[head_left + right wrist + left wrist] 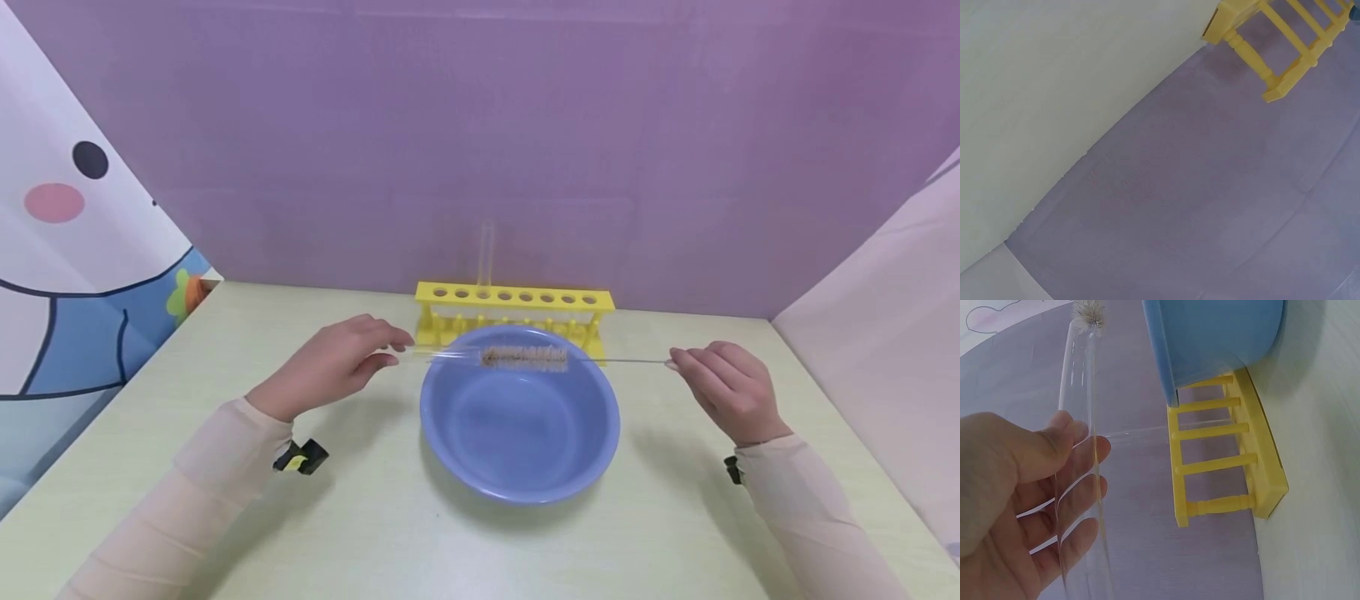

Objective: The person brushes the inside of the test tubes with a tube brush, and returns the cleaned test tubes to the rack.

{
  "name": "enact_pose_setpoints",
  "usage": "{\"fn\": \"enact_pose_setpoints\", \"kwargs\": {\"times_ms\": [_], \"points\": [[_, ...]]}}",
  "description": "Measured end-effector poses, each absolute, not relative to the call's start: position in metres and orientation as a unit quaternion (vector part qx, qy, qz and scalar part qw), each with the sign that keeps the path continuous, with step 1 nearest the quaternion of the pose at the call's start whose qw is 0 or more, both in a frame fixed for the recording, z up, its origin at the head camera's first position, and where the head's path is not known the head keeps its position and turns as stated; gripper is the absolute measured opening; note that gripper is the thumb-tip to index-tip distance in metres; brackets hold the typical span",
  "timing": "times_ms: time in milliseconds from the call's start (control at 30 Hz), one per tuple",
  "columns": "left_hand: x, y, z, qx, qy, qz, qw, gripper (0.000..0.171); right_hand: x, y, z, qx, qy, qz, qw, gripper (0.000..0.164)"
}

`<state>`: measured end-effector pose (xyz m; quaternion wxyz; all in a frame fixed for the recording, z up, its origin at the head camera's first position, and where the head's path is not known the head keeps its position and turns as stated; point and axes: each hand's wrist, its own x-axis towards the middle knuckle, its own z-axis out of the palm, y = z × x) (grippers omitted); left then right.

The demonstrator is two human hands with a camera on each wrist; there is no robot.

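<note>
My left hand (pixel 341 362) holds a clear glass test tube (pixel 1079 375) sideways between thumb and fingers, its mouth pointing right. On the other side, my right hand (pixel 727 387) pinches the end of the thin wire handle of a test tube brush (pixel 525 358). The brush lies nearly level, in line with the tube, its pale bristles over the far part of a blue basin (pixel 517 492). In the left wrist view, the bristle tip (pixel 1089 314) is right at the tube's mouth. The right wrist view does not show the right hand.
Behind the basin stands a yellow test tube rack (pixel 426 290), partly hidden by the basin's rim. Another clear test tube (pixel 487 250) stands upright in one of its holes. A purple backdrop (pixel 480 125) rises along the table's (pixel 300 333) far edge.
</note>
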<state>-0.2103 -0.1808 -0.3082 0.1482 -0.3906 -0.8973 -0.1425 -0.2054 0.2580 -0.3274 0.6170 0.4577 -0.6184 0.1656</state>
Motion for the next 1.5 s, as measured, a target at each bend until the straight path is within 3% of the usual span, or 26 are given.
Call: {"fn": "enact_pose_setpoints", "kwargs": {"times_ms": [1500], "points": [[-0.21,-0.174,-0.311,-0.378,-0.907,-0.143,0.12,0.025,-0.206,0.25,-0.326,0.457,-0.61,0.158,0.628,0.022]]}}
